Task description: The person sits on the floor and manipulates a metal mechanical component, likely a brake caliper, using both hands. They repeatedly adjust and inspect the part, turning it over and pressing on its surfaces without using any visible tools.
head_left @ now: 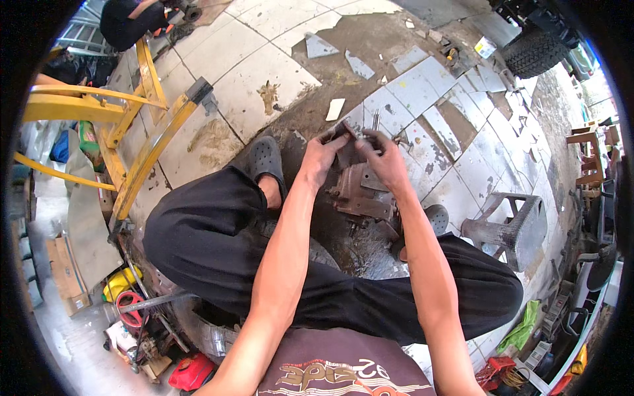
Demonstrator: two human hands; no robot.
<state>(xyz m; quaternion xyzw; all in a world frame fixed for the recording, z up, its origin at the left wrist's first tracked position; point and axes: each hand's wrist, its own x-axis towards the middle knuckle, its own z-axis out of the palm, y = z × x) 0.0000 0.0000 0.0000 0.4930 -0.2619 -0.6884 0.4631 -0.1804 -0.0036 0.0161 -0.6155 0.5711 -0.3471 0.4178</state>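
Observation:
Between my feet sits a rusty brown metal housing [360,195], like a gearbox casing, on the wet, dark floor. Over its far end my left hand [319,160] has its fingers closed round a dark metal part [349,129], mostly covered by the fingers. Close beside it, my right hand [385,160] is bent in a pinch at the same spot; what its fingers hold is too small to tell. A thin upright metal rod [376,119] shows just past the right fingers. Both hands look smudged with grease.
At the left stands a yellow metal frame [142,168], like a hoist. A worn grey plastic stool [518,231] stands right of my knee. Broken floor tiles [439,132] lie ahead. A tyre [536,56] is far right; another person [132,23] works far left.

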